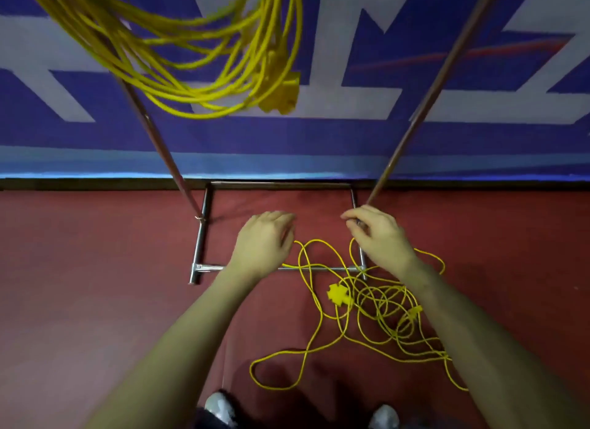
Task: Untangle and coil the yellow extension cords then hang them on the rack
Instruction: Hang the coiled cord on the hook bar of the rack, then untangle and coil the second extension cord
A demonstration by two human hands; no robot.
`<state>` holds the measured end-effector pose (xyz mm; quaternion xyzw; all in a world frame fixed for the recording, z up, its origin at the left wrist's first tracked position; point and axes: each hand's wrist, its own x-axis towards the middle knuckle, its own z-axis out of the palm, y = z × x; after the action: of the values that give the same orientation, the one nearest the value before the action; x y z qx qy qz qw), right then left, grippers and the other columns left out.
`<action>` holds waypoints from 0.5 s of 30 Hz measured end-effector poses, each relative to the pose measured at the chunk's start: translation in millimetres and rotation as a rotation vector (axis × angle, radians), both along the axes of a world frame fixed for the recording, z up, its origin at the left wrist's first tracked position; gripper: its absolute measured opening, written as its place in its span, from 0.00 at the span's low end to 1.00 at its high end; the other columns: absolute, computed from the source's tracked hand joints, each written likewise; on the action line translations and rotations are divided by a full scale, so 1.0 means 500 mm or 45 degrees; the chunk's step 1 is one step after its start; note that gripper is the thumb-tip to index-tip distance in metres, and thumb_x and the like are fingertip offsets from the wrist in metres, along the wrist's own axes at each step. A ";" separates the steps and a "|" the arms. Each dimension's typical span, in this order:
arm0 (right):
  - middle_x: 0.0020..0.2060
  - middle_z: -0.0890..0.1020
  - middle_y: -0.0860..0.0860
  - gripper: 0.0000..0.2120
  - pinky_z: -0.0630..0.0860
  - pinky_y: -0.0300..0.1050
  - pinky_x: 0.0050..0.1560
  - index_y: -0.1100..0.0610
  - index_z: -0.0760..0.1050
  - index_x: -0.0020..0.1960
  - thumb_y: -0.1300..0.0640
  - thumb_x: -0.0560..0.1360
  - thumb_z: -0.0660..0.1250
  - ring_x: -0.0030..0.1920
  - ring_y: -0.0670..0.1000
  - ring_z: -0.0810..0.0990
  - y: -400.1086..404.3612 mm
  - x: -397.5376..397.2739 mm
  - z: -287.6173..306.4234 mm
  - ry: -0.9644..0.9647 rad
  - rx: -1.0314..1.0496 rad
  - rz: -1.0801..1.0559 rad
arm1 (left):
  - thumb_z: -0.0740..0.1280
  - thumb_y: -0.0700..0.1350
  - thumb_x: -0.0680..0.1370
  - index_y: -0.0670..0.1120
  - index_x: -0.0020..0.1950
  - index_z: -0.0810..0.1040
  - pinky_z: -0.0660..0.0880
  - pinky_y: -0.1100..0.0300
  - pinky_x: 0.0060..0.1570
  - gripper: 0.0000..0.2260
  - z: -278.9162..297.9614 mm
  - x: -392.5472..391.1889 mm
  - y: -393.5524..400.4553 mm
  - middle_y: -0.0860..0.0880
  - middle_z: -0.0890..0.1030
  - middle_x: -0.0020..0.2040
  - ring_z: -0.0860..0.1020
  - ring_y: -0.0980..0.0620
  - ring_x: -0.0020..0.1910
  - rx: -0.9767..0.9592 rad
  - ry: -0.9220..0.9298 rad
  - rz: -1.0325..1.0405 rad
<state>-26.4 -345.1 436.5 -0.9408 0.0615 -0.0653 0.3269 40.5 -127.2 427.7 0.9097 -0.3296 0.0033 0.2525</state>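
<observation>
A tangled yellow extension cord [373,304] lies on the red floor to the right of centre, with a yellow socket block [339,293] in the middle of it. A coiled yellow cord [204,61] hangs at the top left from the metal rack [201,237], whose poles rise on either side. My left hand [265,243] hovers above the rack's base with fingers loosely curled and nothing in it. My right hand [380,237] reaches over the right base bar, fingers bent; a strand passes under it, and a grip cannot be made out.
A blue and white banner [415,134] covers the wall behind the rack. The rack's base frame forms a rectangle on the red floor [95,269]. My shoes [220,406] show at the bottom edge.
</observation>
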 end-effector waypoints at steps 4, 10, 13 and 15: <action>0.41 0.78 0.50 0.08 0.69 0.31 0.42 0.60 0.81 0.50 0.65 0.75 0.65 0.33 0.43 0.73 -0.063 -0.038 -0.225 0.114 0.087 -0.014 | 0.52 0.52 0.75 0.42 0.53 0.82 0.77 0.50 0.45 0.23 -0.216 -0.026 -0.058 0.44 0.84 0.48 0.81 0.41 0.47 0.031 0.111 -0.034; 0.44 0.82 0.53 0.06 0.77 0.50 0.49 0.59 0.81 0.49 0.63 0.75 0.67 0.42 0.49 0.78 -0.142 -0.083 -0.572 0.339 0.110 -0.145 | 0.58 0.46 0.77 0.41 0.54 0.80 0.72 0.49 0.50 0.14 -0.551 -0.064 -0.136 0.42 0.82 0.50 0.78 0.39 0.52 0.213 0.331 -0.133; 0.44 0.82 0.52 0.07 0.76 0.50 0.51 0.60 0.81 0.49 0.64 0.74 0.66 0.44 0.52 0.79 -0.170 -0.108 -0.713 0.437 0.102 -0.142 | 0.56 0.46 0.75 0.41 0.56 0.80 0.72 0.50 0.51 0.18 -0.685 -0.085 -0.169 0.42 0.81 0.53 0.78 0.40 0.55 0.254 0.385 -0.176; 0.42 0.79 0.50 0.07 0.75 0.50 0.51 0.60 0.81 0.50 0.64 0.73 0.67 0.46 0.55 0.79 -0.183 -0.129 -0.792 0.481 0.038 -0.131 | 0.57 0.45 0.78 0.42 0.59 0.78 0.69 0.52 0.55 0.15 -0.761 -0.097 -0.190 0.43 0.79 0.58 0.75 0.42 0.60 0.340 0.390 -0.216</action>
<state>-90.7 -436.8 40.8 -0.9270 0.1708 0.0966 0.3197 -8.2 -222.2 47.0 0.8941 -0.3602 -0.1997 0.1760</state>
